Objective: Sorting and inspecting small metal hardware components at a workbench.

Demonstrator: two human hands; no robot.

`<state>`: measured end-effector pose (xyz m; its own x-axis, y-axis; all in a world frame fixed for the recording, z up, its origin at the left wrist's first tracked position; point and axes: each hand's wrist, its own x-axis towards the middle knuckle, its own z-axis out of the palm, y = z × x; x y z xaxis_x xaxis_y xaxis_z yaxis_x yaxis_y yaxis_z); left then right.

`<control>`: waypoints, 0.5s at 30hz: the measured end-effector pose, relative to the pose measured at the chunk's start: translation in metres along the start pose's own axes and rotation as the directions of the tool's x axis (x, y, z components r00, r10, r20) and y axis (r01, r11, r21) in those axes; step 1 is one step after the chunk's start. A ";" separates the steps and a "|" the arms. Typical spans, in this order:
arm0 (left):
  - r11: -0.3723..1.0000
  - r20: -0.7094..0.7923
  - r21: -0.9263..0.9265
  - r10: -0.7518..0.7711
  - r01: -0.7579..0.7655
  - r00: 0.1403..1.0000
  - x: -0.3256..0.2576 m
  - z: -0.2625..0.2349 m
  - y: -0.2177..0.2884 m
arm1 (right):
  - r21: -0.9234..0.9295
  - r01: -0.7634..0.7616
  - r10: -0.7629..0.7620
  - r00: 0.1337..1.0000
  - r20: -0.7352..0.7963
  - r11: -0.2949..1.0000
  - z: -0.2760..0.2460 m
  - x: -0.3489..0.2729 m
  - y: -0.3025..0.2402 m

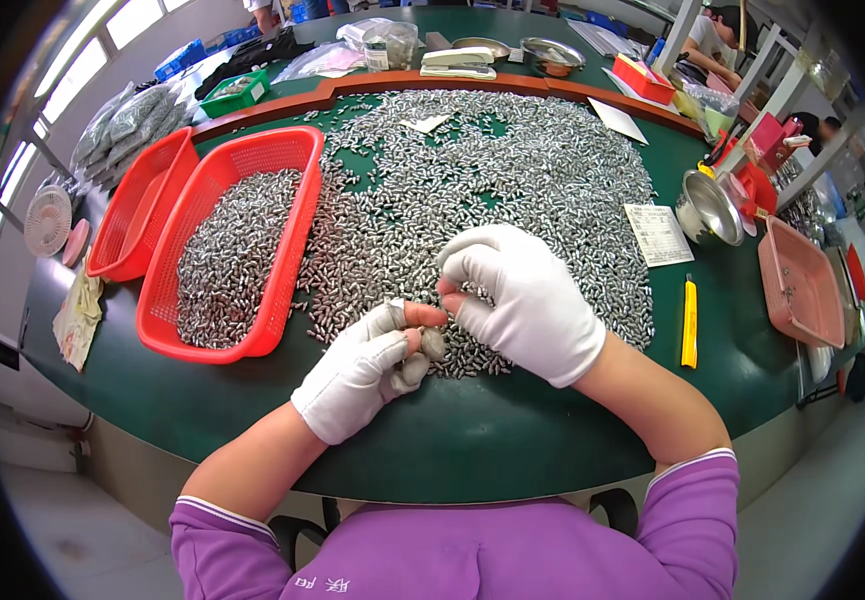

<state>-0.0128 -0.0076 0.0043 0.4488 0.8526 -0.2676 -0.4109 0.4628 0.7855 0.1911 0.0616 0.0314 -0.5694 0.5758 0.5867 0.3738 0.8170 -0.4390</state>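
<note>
A wide layer of small silver metal pieces (553,190) covers the green table. My left hand (373,360), in a white glove with a bare index fingertip and thumb tip, is curled closed at the near edge of the layer. Grey stains mark its fingertips. My right hand (523,300), also gloved in white, is bent over the layer with thumb and index pinched together close to the left fingertips. What either hand holds, if anything, is too small or hidden to make out. Left of them, a red perforated basket (310,200) holds many more of the silver pieces.
An empty-looking red basket (143,205) stands farther left. A yellow cutter knife (690,325), a printed paper slip (659,236), a metal bowl (713,208) and a pink tray (801,285) lie to the right. Along the back runs a brown wooden rim (328,92). A co-worker (713,45) sits at far right.
</note>
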 end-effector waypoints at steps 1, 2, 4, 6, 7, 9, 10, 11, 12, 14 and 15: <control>1.000 0.022 -0.008 -0.009 0.009 1.000 0.000 0.000 0.000 | 0.038 0.011 -0.012 1.000 0.020 0.999 -0.002 0.001 -0.003; 1.000 0.043 -0.016 -0.018 0.018 0.999 0.000 -0.001 0.000 | 0.077 0.022 -0.025 0.999 0.040 0.997 -0.003 0.002 -0.004; 1.000 0.039 -0.027 -0.011 0.012 0.999 0.001 -0.002 -0.003 | 0.031 0.064 -0.066 0.997 0.046 0.997 -0.002 0.000 -0.008; 0.999 0.031 -0.039 -0.005 0.006 1.000 0.002 -0.004 -0.004 | 0.062 0.083 -0.087 0.994 0.065 0.995 0.001 -0.002 -0.011; 1.000 0.030 -0.028 -0.004 0.005 1.000 0.003 -0.005 -0.005 | 0.097 0.081 -0.090 0.991 0.097 0.992 0.001 -0.001 -0.011; 1.000 0.030 -0.016 -0.004 0.004 1.000 0.003 -0.005 -0.005 | 0.125 0.073 -0.085 0.991 0.100 0.990 0.004 -0.003 -0.008; 1.000 0.003 -0.002 0.008 -0.008 1.000 0.003 -0.003 -0.005 | 0.151 0.065 -0.081 0.991 0.102 0.986 0.005 -0.004 -0.007; 1.000 -0.024 0.012 0.020 -0.019 1.000 0.002 -0.002 -0.005 | 0.150 0.065 -0.080 0.992 0.102 0.987 0.004 -0.004 -0.006; 1.000 -0.024 0.012 0.019 -0.019 1.000 0.002 -0.002 -0.004 | 0.176 0.015 -0.037 0.992 0.125 0.984 0.004 -0.004 -0.004; 1.000 -0.014 0.018 0.025 -0.024 1.000 0.002 -0.002 -0.004 | 0.109 -0.024 0.012 0.994 0.108 0.994 0.004 -0.003 -0.001; 1.000 -0.014 0.018 0.024 -0.024 1.000 0.002 0.000 -0.003 | 0.016 -0.017 0.016 0.998 0.068 1.000 0.004 -0.004 0.002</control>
<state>-0.0104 -0.0075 0.0016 0.4276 0.8669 -0.2564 -0.4073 0.4379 0.8015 0.1911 0.0612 0.0250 -0.6118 0.5851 0.5324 0.3716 0.8067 -0.4596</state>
